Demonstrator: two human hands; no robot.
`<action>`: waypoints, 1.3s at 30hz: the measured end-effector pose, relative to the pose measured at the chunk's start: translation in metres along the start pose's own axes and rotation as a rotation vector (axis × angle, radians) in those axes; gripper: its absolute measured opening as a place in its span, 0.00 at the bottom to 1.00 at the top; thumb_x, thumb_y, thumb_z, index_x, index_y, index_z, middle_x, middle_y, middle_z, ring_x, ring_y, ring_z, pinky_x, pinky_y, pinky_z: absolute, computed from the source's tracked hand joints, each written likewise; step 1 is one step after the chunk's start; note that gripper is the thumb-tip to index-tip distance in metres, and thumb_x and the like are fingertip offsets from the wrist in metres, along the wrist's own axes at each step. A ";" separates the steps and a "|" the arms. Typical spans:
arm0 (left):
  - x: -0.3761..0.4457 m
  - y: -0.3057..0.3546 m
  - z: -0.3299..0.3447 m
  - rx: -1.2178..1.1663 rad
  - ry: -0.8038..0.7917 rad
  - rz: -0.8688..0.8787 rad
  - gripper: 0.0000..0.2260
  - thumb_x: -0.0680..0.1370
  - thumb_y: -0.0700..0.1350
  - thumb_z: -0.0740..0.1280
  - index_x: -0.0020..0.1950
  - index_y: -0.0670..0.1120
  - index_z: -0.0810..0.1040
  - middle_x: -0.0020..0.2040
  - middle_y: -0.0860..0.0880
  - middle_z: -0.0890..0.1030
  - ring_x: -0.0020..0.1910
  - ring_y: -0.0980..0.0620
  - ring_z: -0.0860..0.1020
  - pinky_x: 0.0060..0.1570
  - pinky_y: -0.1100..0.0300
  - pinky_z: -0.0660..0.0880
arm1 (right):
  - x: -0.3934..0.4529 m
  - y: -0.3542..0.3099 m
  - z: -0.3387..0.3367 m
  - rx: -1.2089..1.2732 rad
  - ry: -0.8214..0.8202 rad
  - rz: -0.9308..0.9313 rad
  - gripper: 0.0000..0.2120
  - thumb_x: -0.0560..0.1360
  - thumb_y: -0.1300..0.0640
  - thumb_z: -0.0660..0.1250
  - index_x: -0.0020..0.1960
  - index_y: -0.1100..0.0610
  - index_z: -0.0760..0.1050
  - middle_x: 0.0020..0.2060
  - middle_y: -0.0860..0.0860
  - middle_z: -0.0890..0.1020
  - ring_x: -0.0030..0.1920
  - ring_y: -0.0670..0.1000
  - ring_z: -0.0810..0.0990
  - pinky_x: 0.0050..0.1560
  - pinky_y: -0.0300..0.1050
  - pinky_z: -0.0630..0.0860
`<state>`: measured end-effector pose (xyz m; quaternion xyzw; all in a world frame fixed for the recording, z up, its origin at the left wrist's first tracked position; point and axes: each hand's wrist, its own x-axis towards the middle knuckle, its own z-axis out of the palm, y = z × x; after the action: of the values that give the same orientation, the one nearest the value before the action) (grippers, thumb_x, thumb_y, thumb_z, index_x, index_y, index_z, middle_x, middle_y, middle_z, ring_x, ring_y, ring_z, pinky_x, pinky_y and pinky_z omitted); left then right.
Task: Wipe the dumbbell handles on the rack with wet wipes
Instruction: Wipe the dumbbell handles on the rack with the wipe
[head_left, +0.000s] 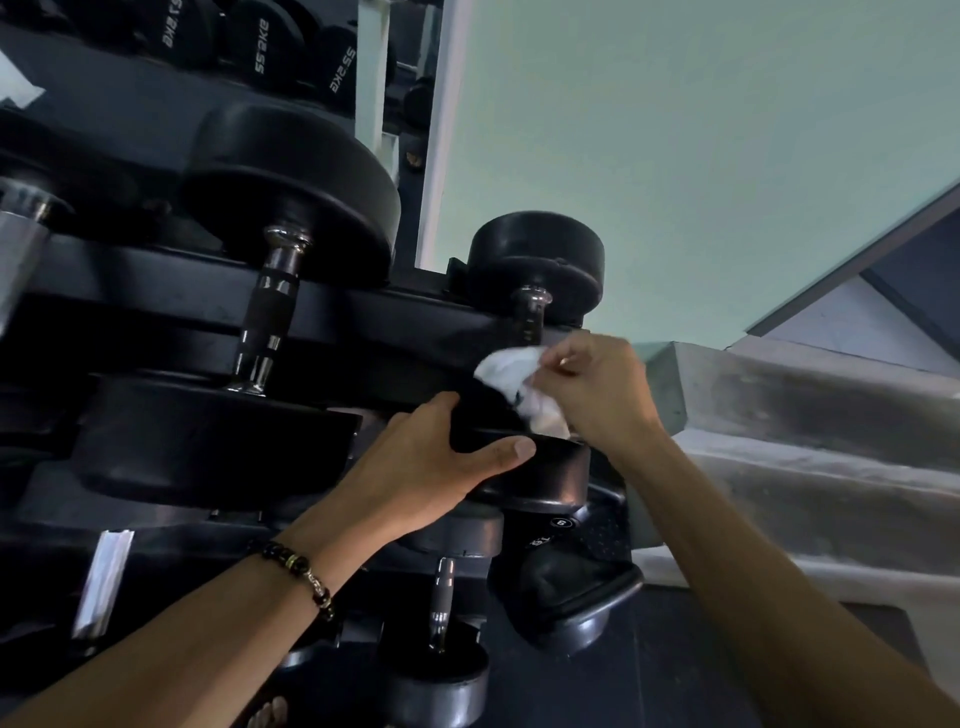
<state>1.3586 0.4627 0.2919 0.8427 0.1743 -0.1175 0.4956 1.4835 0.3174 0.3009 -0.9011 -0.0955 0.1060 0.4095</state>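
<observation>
White and crumpled, the wet wipe (514, 387) is sitting in the right hand (597, 389), whose fingertips are pinching it and pressing it against the lower end of the small dumbbell's handle (530, 317), just above that grip. The left hand (431, 462) is curling round the near head (540, 467) of the same dumbbell, thumb lying across its rim and fingers reaching over the top, directly below and left of the wipe. The far head (535, 260) is resting beyond the pinch on the black rack (405, 317). Left of the holding hand, a larger dumbbell (280, 291) is lying with its chrome handle exposed, and another handle (441, 603) is showing on the tier beneath.

By my judgement the wipe is soft, limp and damp, so it is wanting a wrap around the bar rather than a dab. The chrome is likely turning slippery once wet, and the dumbbell is heavy and stiff, so steadying it by the rubbery head, as the left hand is doing, is looking like the sound place to hold
</observation>
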 end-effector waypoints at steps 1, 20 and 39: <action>-0.001 0.001 0.000 -0.003 0.004 0.002 0.24 0.68 0.72 0.66 0.54 0.57 0.70 0.45 0.62 0.76 0.45 0.67 0.74 0.41 0.69 0.70 | 0.006 -0.004 0.001 0.033 0.069 -0.024 0.09 0.70 0.62 0.73 0.38 0.50 0.79 0.38 0.47 0.84 0.39 0.46 0.82 0.43 0.43 0.78; 0.000 -0.005 0.004 0.006 -0.019 -0.017 0.49 0.62 0.78 0.60 0.75 0.50 0.63 0.65 0.50 0.77 0.70 0.49 0.69 0.58 0.59 0.68 | 0.014 -0.005 -0.025 -0.828 -0.447 -1.079 0.12 0.72 0.67 0.68 0.53 0.60 0.82 0.58 0.53 0.83 0.48 0.58 0.84 0.43 0.52 0.82; -0.001 -0.008 0.007 -0.026 0.016 0.007 0.36 0.64 0.78 0.61 0.63 0.56 0.71 0.57 0.57 0.79 0.59 0.55 0.76 0.56 0.55 0.75 | 0.011 -0.010 -0.029 -0.688 -0.667 -0.979 0.09 0.73 0.69 0.70 0.47 0.58 0.84 0.52 0.48 0.85 0.52 0.53 0.83 0.51 0.52 0.81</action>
<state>1.3542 0.4600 0.2820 0.8376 0.1767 -0.1069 0.5057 1.5014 0.3057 0.3257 -0.7521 -0.6412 0.1443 0.0493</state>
